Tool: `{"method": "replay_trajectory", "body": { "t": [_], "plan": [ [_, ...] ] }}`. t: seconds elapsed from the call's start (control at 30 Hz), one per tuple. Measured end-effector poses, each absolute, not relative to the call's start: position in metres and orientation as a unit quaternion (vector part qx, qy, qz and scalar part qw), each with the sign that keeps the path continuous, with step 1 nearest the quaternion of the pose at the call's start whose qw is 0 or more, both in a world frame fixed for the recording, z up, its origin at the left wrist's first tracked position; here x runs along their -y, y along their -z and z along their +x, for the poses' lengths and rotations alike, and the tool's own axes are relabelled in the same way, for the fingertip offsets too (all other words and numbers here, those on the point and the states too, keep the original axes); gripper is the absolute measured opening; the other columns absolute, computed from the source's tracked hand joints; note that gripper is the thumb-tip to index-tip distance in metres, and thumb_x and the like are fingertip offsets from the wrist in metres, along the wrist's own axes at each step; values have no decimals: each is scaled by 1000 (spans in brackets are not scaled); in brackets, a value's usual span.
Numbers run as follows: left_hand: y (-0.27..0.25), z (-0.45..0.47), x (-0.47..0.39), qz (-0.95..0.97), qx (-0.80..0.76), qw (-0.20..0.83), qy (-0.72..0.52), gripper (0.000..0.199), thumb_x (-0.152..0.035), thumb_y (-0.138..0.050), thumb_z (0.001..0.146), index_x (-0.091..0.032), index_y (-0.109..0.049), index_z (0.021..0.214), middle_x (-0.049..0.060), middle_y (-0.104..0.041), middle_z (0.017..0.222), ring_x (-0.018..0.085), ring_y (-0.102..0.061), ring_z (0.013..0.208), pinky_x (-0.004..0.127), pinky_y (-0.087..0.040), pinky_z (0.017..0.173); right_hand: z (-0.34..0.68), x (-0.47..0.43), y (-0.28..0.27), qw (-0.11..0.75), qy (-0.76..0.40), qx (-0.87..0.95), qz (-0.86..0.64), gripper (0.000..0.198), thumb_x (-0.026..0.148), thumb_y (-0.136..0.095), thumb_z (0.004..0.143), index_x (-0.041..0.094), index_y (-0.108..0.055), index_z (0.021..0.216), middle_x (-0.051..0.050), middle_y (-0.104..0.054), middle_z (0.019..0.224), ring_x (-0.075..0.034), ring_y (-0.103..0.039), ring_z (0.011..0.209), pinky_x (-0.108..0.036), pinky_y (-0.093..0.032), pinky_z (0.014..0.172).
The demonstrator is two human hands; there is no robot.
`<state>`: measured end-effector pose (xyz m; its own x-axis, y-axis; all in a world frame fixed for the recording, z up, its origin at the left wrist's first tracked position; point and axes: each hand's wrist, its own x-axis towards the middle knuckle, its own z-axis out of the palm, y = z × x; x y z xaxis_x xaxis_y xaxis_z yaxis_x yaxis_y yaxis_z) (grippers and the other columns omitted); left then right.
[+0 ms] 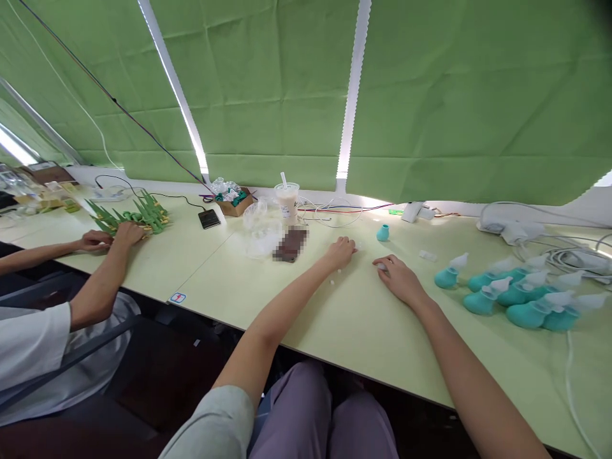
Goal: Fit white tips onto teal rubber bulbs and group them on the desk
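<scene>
My left hand (341, 252) rests on the table with its fingers curled together; a small clear piece (359, 245) shows beside its fingertips. What lies inside those fingers is hidden. My right hand (398, 278) is closed round a small translucent piece (381, 266), which pokes out at the thumb side. Small white bits (332, 282) lie on the table below my left hand. Beyond both hands stands a teal rubber bulb (382, 233) without a nozzle. Several teal bulb nasal aspirators (482, 298) with clear nozzles lie grouped to the right.
A dark phone (291, 245), a drink cup (287, 203) with a straw and a clear plastic bag (261, 236) stand ahead on the left. Cables and a power strip (507, 226) run along the back right. A co-worker's hands (128, 234) handle green pointed pieces (155, 213) at far left.
</scene>
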<state>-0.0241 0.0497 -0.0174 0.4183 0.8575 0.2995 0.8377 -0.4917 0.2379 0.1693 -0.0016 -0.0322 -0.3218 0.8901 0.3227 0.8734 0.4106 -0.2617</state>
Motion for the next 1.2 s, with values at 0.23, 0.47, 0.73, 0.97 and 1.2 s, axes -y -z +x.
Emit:
{"method": "replay_trajectory", "body": {
  "t": [0.23, 0.47, 0.73, 0.97, 1.2],
  "plan": [
    [-25, -102, -53, 786, -550, -26, -282, 25, -9, -25, 88, -15, -49, 94, 18, -54, 102, 25, -51, 101, 44, -43, 89, 169, -1, 33, 217, -21, 809, -545, 27, 21, -40, 87, 21, -59, 105, -7, -56, 106, -21, -55, 98, -31, -44, 76],
    [-17, -246, -57, 605, -726, 5, -327, 24, -10, -24, 85, -17, -47, 85, 7, -57, 79, 18, -54, 81, 32, -43, 77, 167, -1, 29, 212, -19, 811, -545, 28, 18, -41, 86, 19, -60, 106, -8, -56, 103, -21, -55, 96, -31, -44, 78],
    [25, -266, -13, 771, -611, 72, -162, 55, -1, -44, 65, -14, -44, 118, 9, -61, 98, 21, -56, 93, 31, -44, 80, 168, -1, 31, 213, -28, 809, -547, 29, 20, -39, 87, 20, -60, 107, -7, -56, 105, -20, -54, 97, -30, -44, 76],
    [27, -276, -17, 754, -624, 33, -201, 53, -9, -37, 79, -11, -35, 131, 17, -56, 119, 23, -55, 105, 36, -43, 89, 168, -1, 30, 218, -30, 809, -545, 29, 20, -40, 86, 20, -60, 107, -7, -56, 105, -20, -55, 97, -30, -44, 77],
    [19, -294, -38, 686, -683, -9, -251, 37, -13, -26, 88, -9, -44, 119, 15, -60, 107, 20, -57, 98, 33, -45, 86, 167, 0, 28, 215, -33, 808, -547, 29, 19, -40, 86, 20, -60, 107, -7, -56, 105, -20, -55, 97, -30, -44, 75]
  ]
}}
